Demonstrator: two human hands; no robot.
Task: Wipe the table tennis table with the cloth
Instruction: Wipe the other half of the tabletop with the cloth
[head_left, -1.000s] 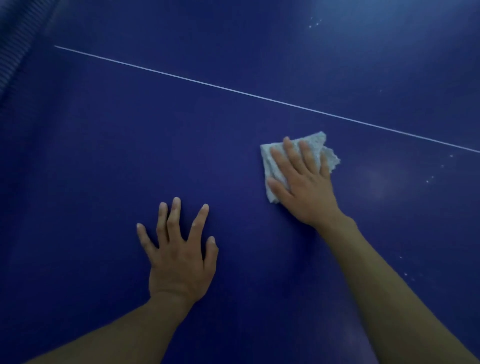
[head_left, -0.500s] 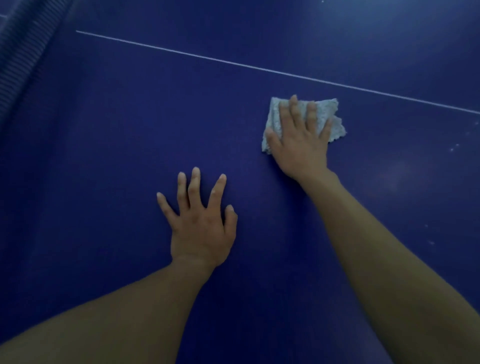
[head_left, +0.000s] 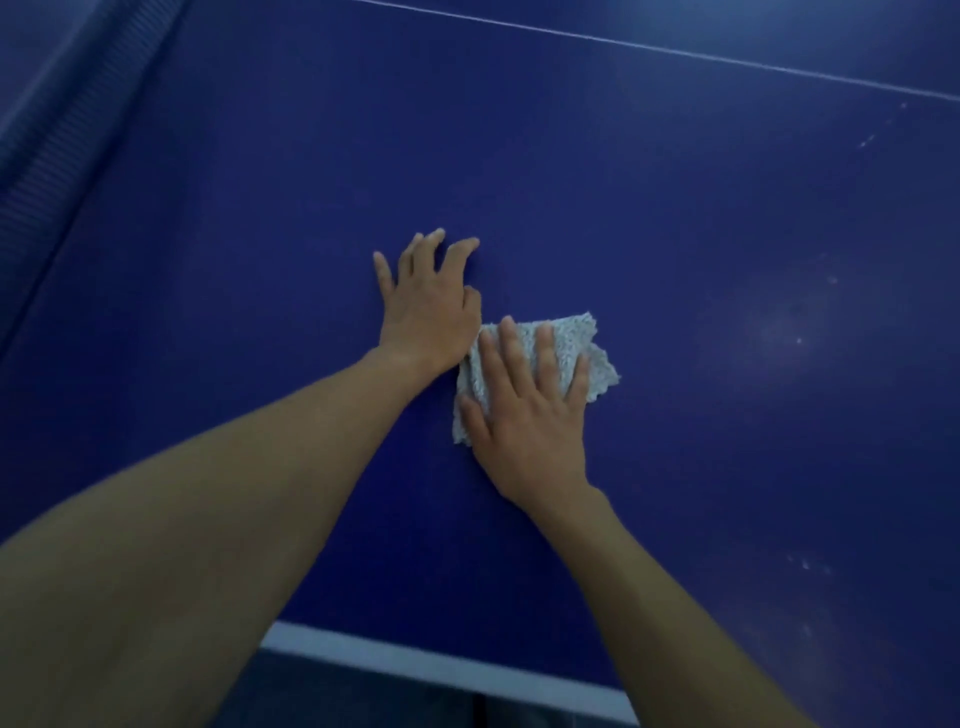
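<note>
The dark blue table tennis table (head_left: 727, 260) fills the head view. A small folded pale grey cloth (head_left: 597, 364) lies flat on it near the middle. My right hand (head_left: 524, 415) presses down on the cloth with straight, spread fingers and covers most of it. My left hand (head_left: 426, 306) rests on the bare table just left of the cloth, fingers spread, its heel touching the cloth's upper left corner.
A thin white centre line (head_left: 675, 49) crosses the top. The table's white near edge (head_left: 415, 662) runs along the bottom, dark floor below it. The net (head_left: 57, 130) slants along the left side. Small pale specks (head_left: 800, 340) dot the table at the right.
My right hand has drawn the cloth back toward me, from beside the white line to next to my left hand. The view has tipped down, bringing in the near edge.
</note>
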